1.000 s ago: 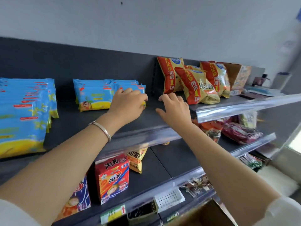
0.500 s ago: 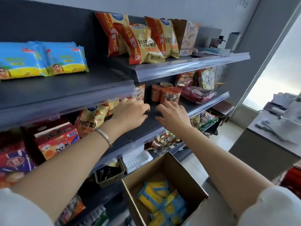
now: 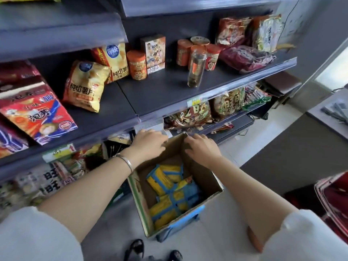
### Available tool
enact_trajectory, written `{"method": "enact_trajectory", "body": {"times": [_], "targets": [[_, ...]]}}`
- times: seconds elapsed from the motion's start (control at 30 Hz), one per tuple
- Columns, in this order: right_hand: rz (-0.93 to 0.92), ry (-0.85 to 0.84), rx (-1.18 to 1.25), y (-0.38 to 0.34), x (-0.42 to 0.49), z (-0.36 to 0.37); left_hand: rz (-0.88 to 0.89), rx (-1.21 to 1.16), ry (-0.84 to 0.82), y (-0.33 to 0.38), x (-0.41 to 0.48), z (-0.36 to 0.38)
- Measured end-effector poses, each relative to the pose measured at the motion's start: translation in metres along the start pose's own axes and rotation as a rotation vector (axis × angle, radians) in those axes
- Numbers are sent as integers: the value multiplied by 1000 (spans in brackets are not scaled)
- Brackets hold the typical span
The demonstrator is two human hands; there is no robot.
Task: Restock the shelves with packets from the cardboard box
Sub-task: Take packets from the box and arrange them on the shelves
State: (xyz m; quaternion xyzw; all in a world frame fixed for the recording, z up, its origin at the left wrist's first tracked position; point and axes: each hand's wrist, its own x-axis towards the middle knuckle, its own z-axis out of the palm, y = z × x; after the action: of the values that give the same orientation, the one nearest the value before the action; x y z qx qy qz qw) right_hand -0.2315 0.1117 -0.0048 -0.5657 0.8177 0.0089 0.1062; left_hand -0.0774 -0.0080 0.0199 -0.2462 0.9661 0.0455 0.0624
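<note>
Shelves (image 3: 160, 95) filled the upper and left parts of the frame, crowded with snack bags and tins. Their lower tiers jutted out just above the cardboard box, so arms rising with a load could, I judged, catch a price rail or sweep goods off.

Below centre stood the cardboard box (image 3: 205, 178), open-topped on the floor and close against the foot of the shelves. A careless pull on its far rim might have tipped or slid it.

Blue and yellow packets (image 3: 169, 196) lay jumbled at its bottom. Their film looked slippery, so a hasty armful seemed likely to spill.

At centre frame the left hand (image 3: 148, 142) and right hand (image 3: 201, 147) hovered over the box's far rim, fingers loosely spread, neither holding anything. Whether they touched the cardboard could not be told.

Smallest, at upper centre, a tall clear jar (image 3: 196, 66) stood alone toward the front of the middle shelf. A knock from a passing wrist would probably have toppled it.
</note>
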Motion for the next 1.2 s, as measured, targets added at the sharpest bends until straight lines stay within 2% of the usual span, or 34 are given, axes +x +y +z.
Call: {"method": "enact_trajectory", "body": {"times": [0.13,0.3,0.53,0.83,1.03,1.2], "targets": [[-2,-183,38,3,5,47,-3,-5,-183,-4,9,45],[52,-322,106,5,19,99,-2,-42,-384,-11,29,105],[140,-463,201,7,38,148,113,9,-518,-10,48,172],[168,-493,158,16,71,189,226,100,-516,-7,64,219],[47,-420,70,6,89,217,178,141,-565,-18,64,229],[76,-413,-5,0,93,227,134,116,-662,-21,68,228]]}}
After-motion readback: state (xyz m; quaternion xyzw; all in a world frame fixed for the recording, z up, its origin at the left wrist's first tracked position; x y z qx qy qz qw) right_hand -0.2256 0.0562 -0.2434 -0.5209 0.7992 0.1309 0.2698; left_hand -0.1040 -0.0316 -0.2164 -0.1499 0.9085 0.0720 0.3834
